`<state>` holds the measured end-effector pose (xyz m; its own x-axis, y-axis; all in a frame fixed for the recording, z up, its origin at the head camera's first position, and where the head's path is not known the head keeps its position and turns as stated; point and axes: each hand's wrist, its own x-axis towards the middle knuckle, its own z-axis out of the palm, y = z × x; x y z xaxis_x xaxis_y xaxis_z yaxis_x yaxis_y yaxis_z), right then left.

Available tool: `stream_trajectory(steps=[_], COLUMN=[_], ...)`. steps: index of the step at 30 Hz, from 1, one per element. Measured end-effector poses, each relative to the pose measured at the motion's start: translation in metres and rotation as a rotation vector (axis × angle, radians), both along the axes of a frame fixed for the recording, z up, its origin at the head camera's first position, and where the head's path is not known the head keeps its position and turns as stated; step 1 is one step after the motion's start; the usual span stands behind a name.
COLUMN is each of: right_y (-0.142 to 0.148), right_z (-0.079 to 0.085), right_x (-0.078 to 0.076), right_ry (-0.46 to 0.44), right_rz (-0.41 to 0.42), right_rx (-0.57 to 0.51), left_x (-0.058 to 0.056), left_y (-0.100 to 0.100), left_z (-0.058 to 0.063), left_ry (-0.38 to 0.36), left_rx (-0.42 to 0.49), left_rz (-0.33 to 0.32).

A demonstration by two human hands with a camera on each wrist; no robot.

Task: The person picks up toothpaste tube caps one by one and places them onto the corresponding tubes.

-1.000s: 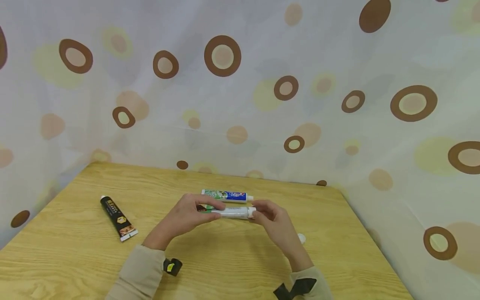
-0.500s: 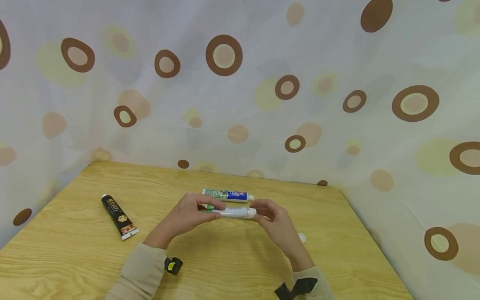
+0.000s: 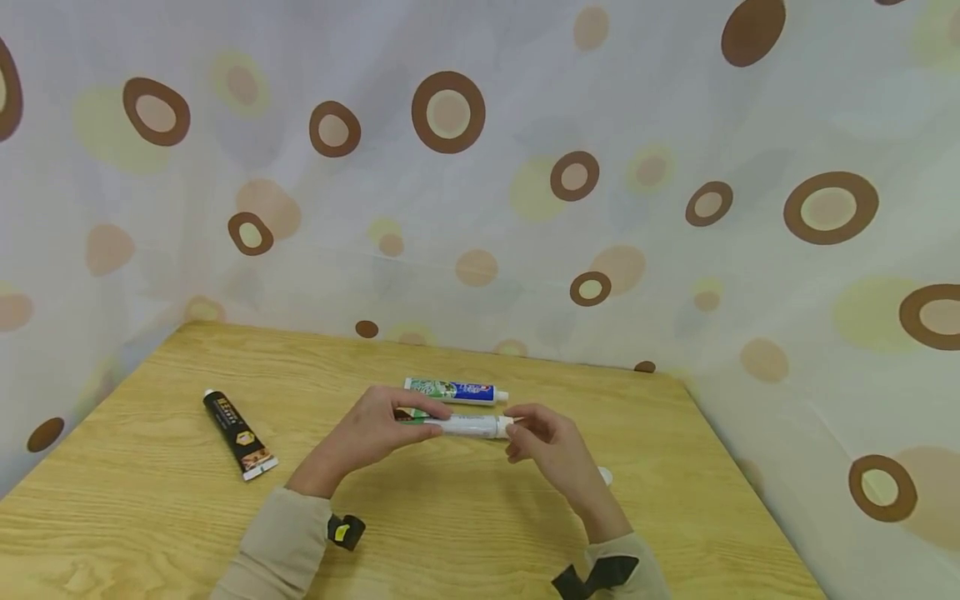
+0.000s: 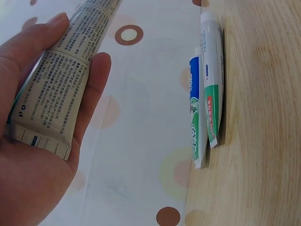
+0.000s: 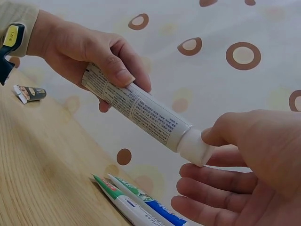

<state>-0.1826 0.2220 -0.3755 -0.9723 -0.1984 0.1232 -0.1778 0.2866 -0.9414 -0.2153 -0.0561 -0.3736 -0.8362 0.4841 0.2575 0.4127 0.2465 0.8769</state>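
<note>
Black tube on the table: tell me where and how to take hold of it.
Probably best across the middle of the black tube, coming from above and pinching its two long sides: it lies flat, its body is slim, and both long sides are exposed.

2 hands (image 3: pixel 377 427) (image 3: pixel 553 448) raised, slightly apart, gripping (both bare)

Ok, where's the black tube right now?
In the head view, the black tube lies on the left side of the table, to the left of the left hand.
</note>
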Motion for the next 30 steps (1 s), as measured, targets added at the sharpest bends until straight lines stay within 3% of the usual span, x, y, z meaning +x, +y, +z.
stream_trajectory(steps=[6,17,23,30], right_y=[0.0016,-0.0004,0.0011,-0.0012], right_z=[-0.0029,0.0044,0.0043,0.0035], right_x=[0.0003,0.0028,0.0037,0.0026], right_ry=[-0.015,0.019,-0.004,-0.034], right_rz=[0.008,0.102,0.157,0.089], right_rx=[0.034,-0.078,-0.127,-0.139], left_x=[0.0021,0.0016,0.0023,0.0017], left_y=[-0.0008,-0.0011,-0.0040,-0.0029], left_z=[-0.0022,0.0009,0.0003,0.0016], left_ry=[-0.009,-0.011,-0.041,-0.020], left_rx=[0.008,0.017,0.032,0.029], left_rz=[-0.011,-0.008,-0.003,-0.007])
